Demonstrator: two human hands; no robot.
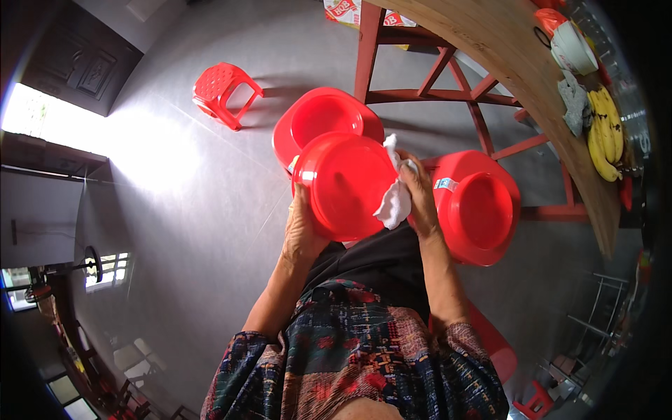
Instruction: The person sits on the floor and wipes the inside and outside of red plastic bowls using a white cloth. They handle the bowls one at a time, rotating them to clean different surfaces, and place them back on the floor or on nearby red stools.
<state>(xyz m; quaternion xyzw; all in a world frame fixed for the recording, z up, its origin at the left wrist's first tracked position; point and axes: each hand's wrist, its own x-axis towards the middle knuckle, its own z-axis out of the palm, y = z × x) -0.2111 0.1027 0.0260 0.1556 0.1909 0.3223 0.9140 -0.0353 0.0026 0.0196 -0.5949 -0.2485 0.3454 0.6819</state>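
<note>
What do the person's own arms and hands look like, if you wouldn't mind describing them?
The left hand and right hand are ungloved, and the forearms are bare, with no watch or bracelet visible. Loose, dark patterned sleeves end near the elbows, mixing navy with red and tan patches in a woven-look print.

The round plastic thing is shining red, the cloth is showing white, and the dark shirt is showing red patches.
</note>
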